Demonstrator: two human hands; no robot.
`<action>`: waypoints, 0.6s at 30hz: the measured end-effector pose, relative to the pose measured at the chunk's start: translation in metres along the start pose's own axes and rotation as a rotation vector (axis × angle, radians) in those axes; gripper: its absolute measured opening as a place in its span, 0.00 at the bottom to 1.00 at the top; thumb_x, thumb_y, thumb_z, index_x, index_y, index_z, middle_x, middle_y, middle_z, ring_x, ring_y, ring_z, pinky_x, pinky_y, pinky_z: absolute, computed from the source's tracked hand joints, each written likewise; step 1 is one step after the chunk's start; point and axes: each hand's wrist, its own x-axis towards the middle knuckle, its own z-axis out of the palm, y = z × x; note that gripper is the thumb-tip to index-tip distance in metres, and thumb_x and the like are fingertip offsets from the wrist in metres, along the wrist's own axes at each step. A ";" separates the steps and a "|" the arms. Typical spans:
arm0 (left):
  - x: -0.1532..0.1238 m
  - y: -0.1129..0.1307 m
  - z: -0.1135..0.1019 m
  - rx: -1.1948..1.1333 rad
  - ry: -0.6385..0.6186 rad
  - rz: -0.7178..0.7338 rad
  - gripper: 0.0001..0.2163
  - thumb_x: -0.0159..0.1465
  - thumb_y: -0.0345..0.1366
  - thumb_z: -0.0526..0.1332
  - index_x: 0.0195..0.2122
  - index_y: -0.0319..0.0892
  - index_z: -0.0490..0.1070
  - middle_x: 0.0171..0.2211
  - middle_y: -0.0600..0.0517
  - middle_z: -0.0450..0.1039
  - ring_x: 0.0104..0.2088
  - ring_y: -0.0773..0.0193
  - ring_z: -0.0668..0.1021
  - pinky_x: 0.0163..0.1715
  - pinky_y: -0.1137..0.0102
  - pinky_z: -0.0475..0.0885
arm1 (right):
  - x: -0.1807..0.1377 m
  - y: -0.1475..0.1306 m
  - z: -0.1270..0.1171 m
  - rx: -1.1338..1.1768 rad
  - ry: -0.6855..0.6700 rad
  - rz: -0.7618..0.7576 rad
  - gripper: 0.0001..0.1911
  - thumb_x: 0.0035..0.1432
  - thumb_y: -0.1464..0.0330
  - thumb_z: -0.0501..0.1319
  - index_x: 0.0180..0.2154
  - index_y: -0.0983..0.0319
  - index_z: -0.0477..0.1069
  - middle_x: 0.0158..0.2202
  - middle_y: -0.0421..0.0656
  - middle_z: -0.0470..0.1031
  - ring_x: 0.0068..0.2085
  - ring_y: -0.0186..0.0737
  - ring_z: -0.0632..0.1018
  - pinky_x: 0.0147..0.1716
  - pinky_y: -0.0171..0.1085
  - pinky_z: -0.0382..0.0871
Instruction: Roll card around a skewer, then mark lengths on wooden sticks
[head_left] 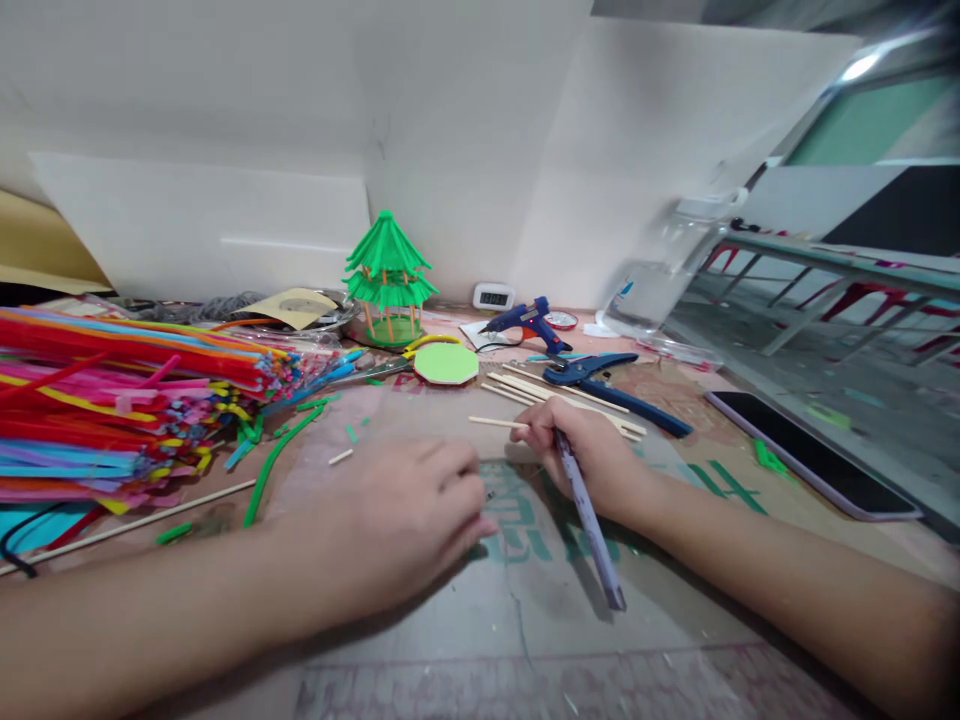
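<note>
My right hand (589, 450) is clamped on a purple pen (589, 520) and a thin stick (495, 422), which points left from my fingertips. My left hand (405, 510) curls nearby, blurred; I can't tell if it grips anything. The stick looks light, stiff, snappable, best pinched mid-length

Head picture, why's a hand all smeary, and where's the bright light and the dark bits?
Head view: the left hand is blurred, probably from moving. Head view, top right: a lamp glares white, and the far corner goes dark. Head view, below: soft shadow edges the left hand. Head view, right: the phone looks stretched, maybe by the lens.
</note>
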 end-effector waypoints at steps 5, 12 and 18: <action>-0.009 0.017 0.018 0.163 -0.070 -0.048 0.14 0.74 0.37 0.51 0.54 0.40 0.72 0.56 0.43 0.75 0.46 0.52 0.78 0.48 0.53 0.74 | 0.002 -0.002 0.000 -0.071 -0.129 0.046 0.09 0.67 0.69 0.58 0.33 0.58 0.60 0.35 0.45 0.79 0.34 0.40 0.78 0.34 0.37 0.69; -0.011 0.024 0.032 0.076 -0.095 -0.075 0.16 0.74 0.37 0.52 0.54 0.35 0.73 0.47 0.42 0.78 0.46 0.51 0.79 0.46 0.56 0.76 | 0.007 -0.008 -0.005 0.131 -0.128 0.181 0.15 0.68 0.54 0.56 0.40 0.59 0.69 0.47 0.49 0.82 0.47 0.50 0.81 0.45 0.46 0.73; 0.017 -0.028 0.000 -0.007 -0.158 -0.231 0.16 0.74 0.42 0.50 0.48 0.43 0.77 0.46 0.46 0.80 0.45 0.56 0.79 0.48 0.63 0.72 | 0.007 -0.003 0.002 0.128 -0.158 0.292 0.18 0.72 0.57 0.52 0.45 0.59 0.76 0.43 0.46 0.83 0.42 0.46 0.82 0.43 0.43 0.75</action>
